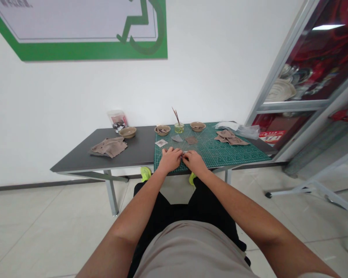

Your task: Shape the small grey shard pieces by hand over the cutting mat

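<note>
My left hand point(170, 159) and my right hand point(193, 160) meet over the front edge of a green cutting mat point(229, 154). Both have their fingers pinched together around something small and greyish between them, too small to name. Just beyond my hands lie a white square point(161, 143) with a grey mark, a grey piece point(177, 138) and a brown square point(191, 140), all flat on the mat. Farther back stand a bowl point(162, 130) with small dark pieces, a glass jar point(179, 127) with thin brown sticks, and a second bowl point(197, 126) with contents.
On the dark table point(142, 148), to the left, are a crumpled brown cloth point(110, 147), another bowl point(128, 133) and a clear bag point(117, 120). At right, a second brown cloth point(229, 137) lies before a plastic bag point(248, 131). A white wall point(75, 92) backs the table.
</note>
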Motion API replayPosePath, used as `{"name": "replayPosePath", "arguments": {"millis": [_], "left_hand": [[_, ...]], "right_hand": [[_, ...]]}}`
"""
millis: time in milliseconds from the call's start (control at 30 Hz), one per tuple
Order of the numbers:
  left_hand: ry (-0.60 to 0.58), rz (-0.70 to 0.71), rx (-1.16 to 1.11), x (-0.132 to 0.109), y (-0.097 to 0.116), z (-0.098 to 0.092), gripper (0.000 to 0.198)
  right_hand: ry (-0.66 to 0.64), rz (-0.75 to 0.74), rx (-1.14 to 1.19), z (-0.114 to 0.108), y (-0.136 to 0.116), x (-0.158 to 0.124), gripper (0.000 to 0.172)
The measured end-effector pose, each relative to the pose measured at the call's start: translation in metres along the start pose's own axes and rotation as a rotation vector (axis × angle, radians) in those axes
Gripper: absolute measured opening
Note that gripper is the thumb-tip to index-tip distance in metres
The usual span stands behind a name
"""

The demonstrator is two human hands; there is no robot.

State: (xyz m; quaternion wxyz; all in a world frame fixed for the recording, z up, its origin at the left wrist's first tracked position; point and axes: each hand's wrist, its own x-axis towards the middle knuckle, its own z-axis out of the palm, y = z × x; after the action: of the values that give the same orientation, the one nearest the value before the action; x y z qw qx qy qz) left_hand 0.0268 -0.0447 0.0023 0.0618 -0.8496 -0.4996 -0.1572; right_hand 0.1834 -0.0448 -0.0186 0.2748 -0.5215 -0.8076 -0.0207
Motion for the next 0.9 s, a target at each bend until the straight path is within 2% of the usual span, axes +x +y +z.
{"name": "replayPosePath", "arguments": {"millis": [233, 500, 767, 900], "left_hand": [[0.007, 0.024, -0.006, 0.000, -0.001, 0.001, 0.024], [0.015, 0.028, -0.012, 0.001, -0.002, 0.003, 0.028], [0.043, 0.041, -0.025, 0.001, -0.002, 0.005, 0.027], [0.044, 0.050, -0.019, 0.002, -0.004, 0.005, 0.028]], "right_hand": [[-0.040, 0.057, 0.036, -0.016, 0.026, -0.001, 0.013], [-0.082, 0.071, 0.031, -0.014, 0.029, 0.028, 0.011], [-0.088, 0.012, 0.093, -0.025, 0.031, 0.002, 0.010], [-0.110, 0.000, 0.103, -0.023, 0.036, 0.013, 0.010]]}}
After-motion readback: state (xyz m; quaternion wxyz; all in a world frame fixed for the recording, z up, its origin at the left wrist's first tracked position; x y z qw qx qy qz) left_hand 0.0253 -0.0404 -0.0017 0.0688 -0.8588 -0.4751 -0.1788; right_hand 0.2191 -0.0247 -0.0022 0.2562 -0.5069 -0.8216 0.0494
